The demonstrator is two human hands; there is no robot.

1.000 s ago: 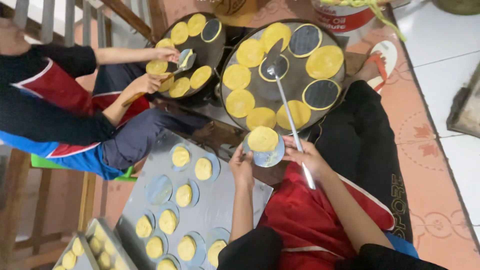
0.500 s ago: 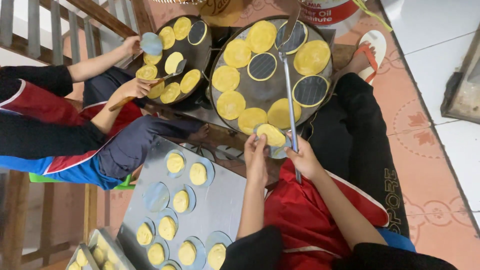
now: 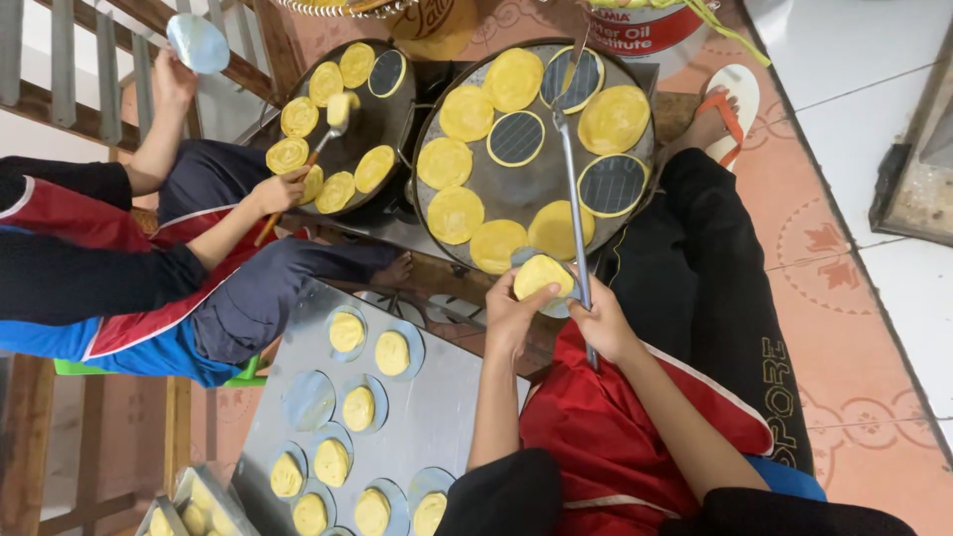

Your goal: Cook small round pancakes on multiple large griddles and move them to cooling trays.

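1. Nearest the camera, a grey metal tray (image 3: 447,397) lies low on the left, carrying rows of yellow dough rounds (image 3: 358,407), each on a thin round disc.
2. Just above the tray, the person's left hand (image 3: 513,310) is curled with its fingers pinching the edge of a yellow dough piece (image 3: 542,275) that sits on a small round disc; the piece is held just off the near rim of the large pan.
3. The right hand (image 3: 602,326) is beside it, fingers wrapped tightly around the handle of a long metal spatula (image 3: 573,189), and its fingertips also touch the disc under the dough piece.
4. The spatula's shaft runs straight up from that hand across the large round pan (image 3: 526,194), its blade end reaching the far side of the pan.
5. On this pan lie several flat yellow cakes (image 3: 456,214) around the rim, and three dark round spots ringed in yellow.
6. To the left, a smaller round pan (image 3: 385,117) holds more yellow cakes.
7. A co-worker sits beside it; one co-worker's hand (image 3: 281,191) grips a wooden-handled turner (image 3: 316,149) lifting a cake, the other raised hand (image 3: 175,81) holds up a bare round disc (image 3: 199,43).
8. Farthest off, a red-and-white tin (image 3: 645,25) stands beyond the large pan, and a sandalled foot (image 3: 723,109) rests on the orange tiled floor (image 3: 844,288).
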